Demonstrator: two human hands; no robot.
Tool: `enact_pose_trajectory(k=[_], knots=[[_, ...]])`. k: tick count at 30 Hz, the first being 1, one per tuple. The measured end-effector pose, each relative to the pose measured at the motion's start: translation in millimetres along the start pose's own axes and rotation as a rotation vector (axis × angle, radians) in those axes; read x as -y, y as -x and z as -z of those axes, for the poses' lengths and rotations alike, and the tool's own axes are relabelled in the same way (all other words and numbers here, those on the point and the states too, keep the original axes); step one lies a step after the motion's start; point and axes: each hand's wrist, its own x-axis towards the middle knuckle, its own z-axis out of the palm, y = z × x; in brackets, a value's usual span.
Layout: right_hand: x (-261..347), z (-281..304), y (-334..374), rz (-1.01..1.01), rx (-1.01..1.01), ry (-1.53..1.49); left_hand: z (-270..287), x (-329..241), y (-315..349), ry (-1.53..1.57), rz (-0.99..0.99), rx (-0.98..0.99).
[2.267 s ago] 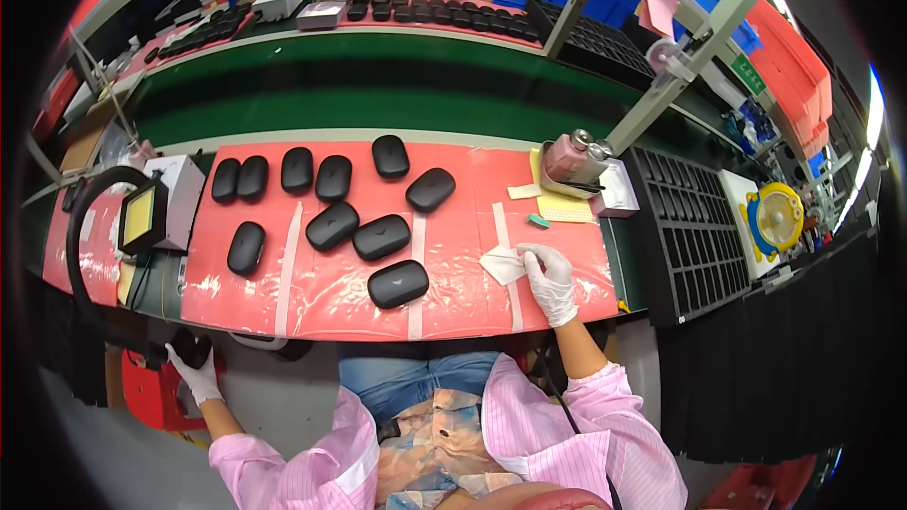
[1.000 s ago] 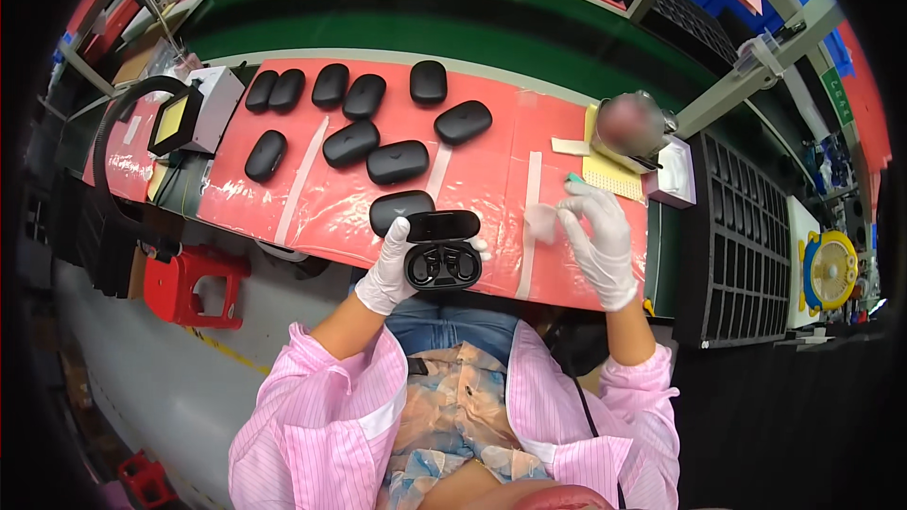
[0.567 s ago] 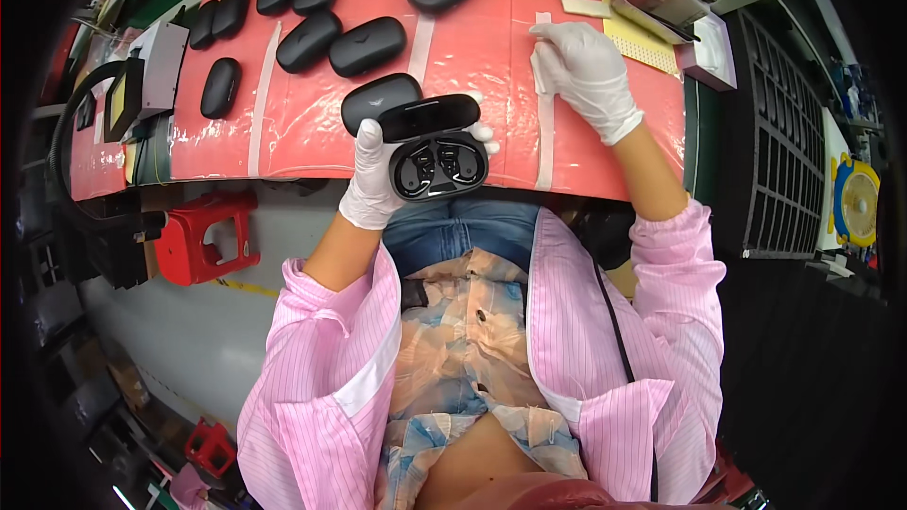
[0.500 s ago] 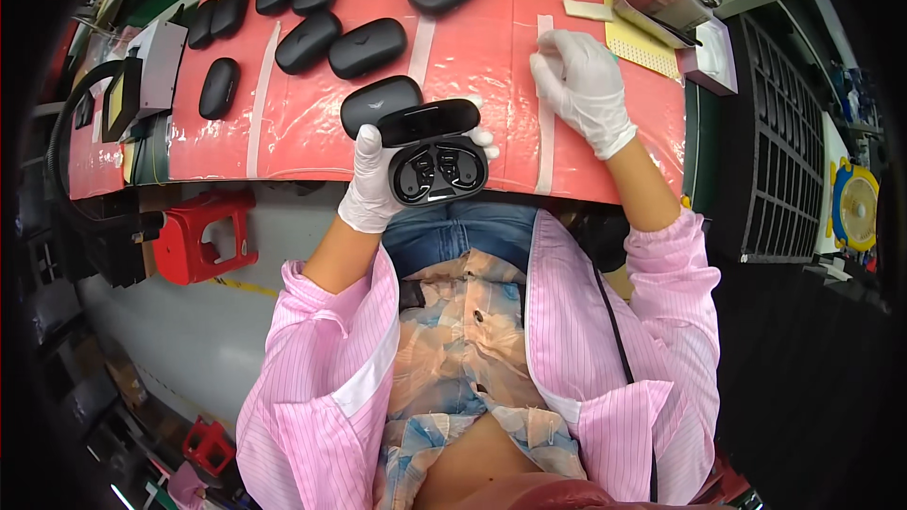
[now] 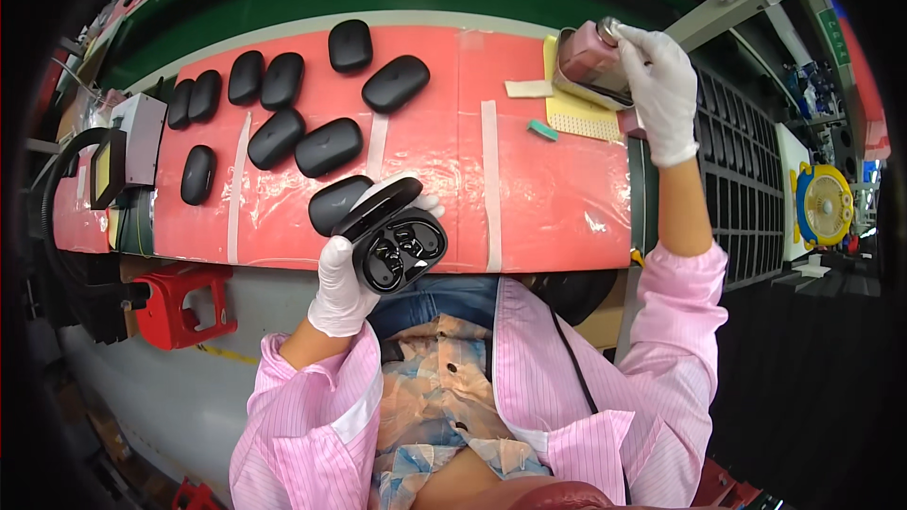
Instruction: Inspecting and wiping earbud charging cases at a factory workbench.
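My left hand [image 5: 342,295], white-gloved, is closed around an open black earbud charging case [image 5: 402,250] at the near table edge. Its lid is tilted up toward the far left. Two glossy black earbuds with ear hooks lie in the case's wells. My right hand [image 5: 661,94], also gloved, reaches to the far right, its fingers bent together beside a pink bottle with a metal cap [image 5: 593,59]. Whatever those fingers hold is hidden. A closed black case [image 5: 338,205] lies just behind the one I hold.
Several closed black cases [image 5: 329,147] are spread over the red mat [image 5: 425,161]. A small green block [image 5: 542,130] and a cream strip [image 5: 528,89] lie near a yellow dotted sheet [image 5: 586,123]. A black slotted rack [image 5: 742,161] stands at right, a red stool [image 5: 179,302] below left.
My right hand has moved from the mat up and right to the bottles. The green block now shows on the mat. The held case has turned, its lid swinging leftward. The whole view has shifted.
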Motion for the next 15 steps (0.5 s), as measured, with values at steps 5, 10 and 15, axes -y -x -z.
enact_pose_trajectory(k=[5, 10, 15], knots=[[-34.2, -19.9, -21.8, 0.117, 0.210, 0.177, -0.2, 1.1, -6.7, 0.016, -0.083, -0.111], [-37.5, -17.5, -34.2, 0.080, 0.330, 0.106, 3.7, -15.6, -1.1, -0.088, -0.185, -0.042], [-57.5, 0.7, -35.3, -0.043, 0.409, 0.048, -3.4, -27.5, -17.2, -0.006, -0.257, 0.035]])
